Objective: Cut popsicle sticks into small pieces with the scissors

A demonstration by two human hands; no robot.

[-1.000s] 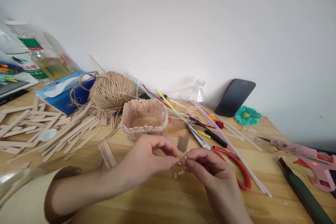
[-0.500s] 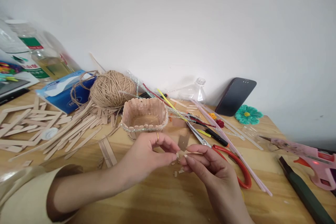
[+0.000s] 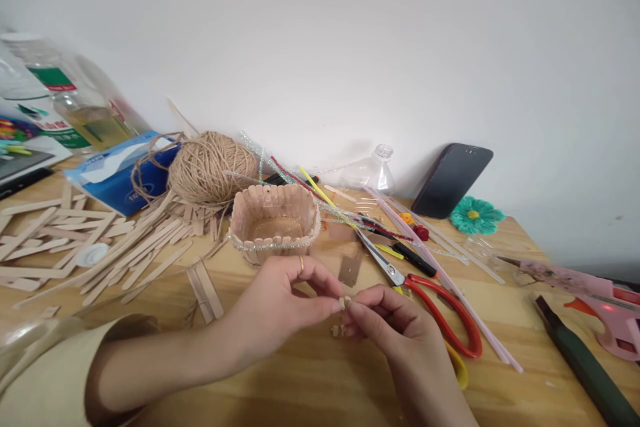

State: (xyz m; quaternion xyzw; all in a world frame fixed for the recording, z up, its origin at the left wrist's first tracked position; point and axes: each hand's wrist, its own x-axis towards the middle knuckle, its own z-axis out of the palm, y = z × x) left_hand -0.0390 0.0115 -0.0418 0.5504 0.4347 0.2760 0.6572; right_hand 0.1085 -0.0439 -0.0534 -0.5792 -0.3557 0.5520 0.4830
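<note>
1. Both grips are closed in a fingertip pinch: the left hand (image 3: 285, 293) and the right hand (image 3: 400, 327) meet over a tiny pale bit (image 3: 343, 304), held above the tabletop (image 3: 300, 390). Whether it is one piece or two pressed together, I cannot tell.
2. Take 12 o'clock as straight ahead from that pinch. The basket (image 3: 275, 244) of stick ends stands near, at 10 to 11 o'clock; the brown card (image 3: 349, 271) lies at 12, the scissors (image 3: 391, 272) at 2, and small offcuts (image 3: 336, 331) just below, between 6 and 7.
3. For work this fine, I would use the very tips of thumb and forefinger, light but firm, so the edges show and nothing springs away.
4. Resting the wrists on the tabletop should steady both grips; letting one hand hold firm while the other makes small adjustments seems the safer way.
5. The glue gun (image 3: 580, 288), at 3 o'clock, shows a red light, so its nozzle may be hot; give it a wide berth.
6. Writing: the blue packet (image 3: 120, 177), at 10 o'clock, has pale lettering too blurred to read. Beyond it, the bottle (image 3: 53, 80) has a green-and-red label with no legible brand. The phone (image 3: 453, 180), between 1 and 2, shows no readable name.
</note>
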